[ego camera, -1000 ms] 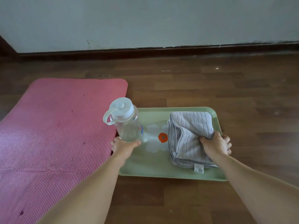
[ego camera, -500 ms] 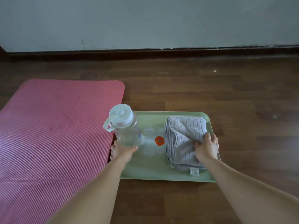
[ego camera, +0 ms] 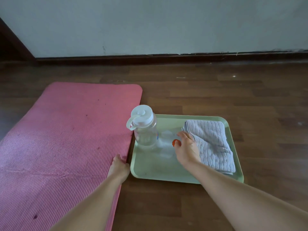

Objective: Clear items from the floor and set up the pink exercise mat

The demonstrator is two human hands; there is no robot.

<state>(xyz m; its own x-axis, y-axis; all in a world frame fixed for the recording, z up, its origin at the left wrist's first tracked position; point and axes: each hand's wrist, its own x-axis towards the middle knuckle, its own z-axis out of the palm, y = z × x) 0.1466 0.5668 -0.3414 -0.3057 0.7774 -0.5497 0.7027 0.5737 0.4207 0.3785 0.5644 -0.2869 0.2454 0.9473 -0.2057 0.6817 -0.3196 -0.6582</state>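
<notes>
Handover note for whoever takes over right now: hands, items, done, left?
Left hand: on the mat's right edge; grip unclear.
Right hand: open over the tray, holding nothing.
Bottle upright and towel folded, both on the tray, which sits on the floor right of the mat.
Done: items gathered on tray; mat lies flat where visible.
Left, probably: carry tray away, straighten mat.

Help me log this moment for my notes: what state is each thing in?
Pink mat: unrolled, flat on the floor.
Green tray: flat on the floor beside the mat.
Bottle: upright on the tray, lid shut.
Towel: folded, lying on the tray.
Left hand: touching the mat's edge; grip unclear.
Right hand: fingers spread, holding nothing, over the tray.
</notes>
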